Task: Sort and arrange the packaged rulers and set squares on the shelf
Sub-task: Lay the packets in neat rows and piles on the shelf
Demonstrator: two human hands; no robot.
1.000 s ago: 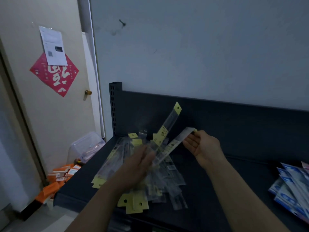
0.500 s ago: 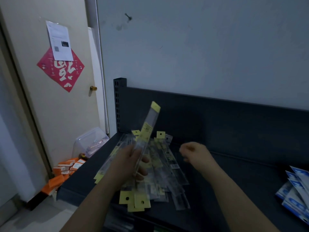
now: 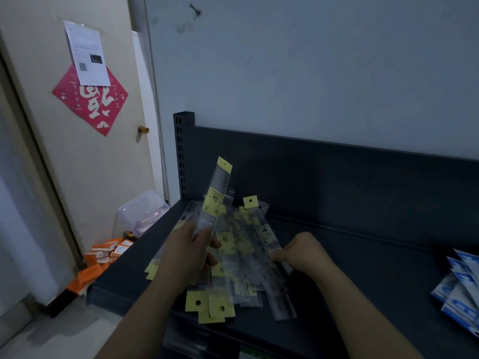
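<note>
Ruler (image 3: 216, 200) raised, gripped in the left hand (image 3: 186, 255), tip tilting away; right hand (image 3: 305, 252) pinches the rightmost packet (image 3: 264, 234) of the pile (image 3: 233, 275), long axis front-to-back, just left of it.

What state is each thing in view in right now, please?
Clear yellow-tabbed ruler pack: raised, tilted.
Left hand: grips that pack.
Pile of clear ruler packs: jumbled flat on the dark metal shelf.
Right hand: curled at that pile's right edge; grip unclear.
Blue-and-white packets: lying at shelf's right.
Beige door: shut.
</note>
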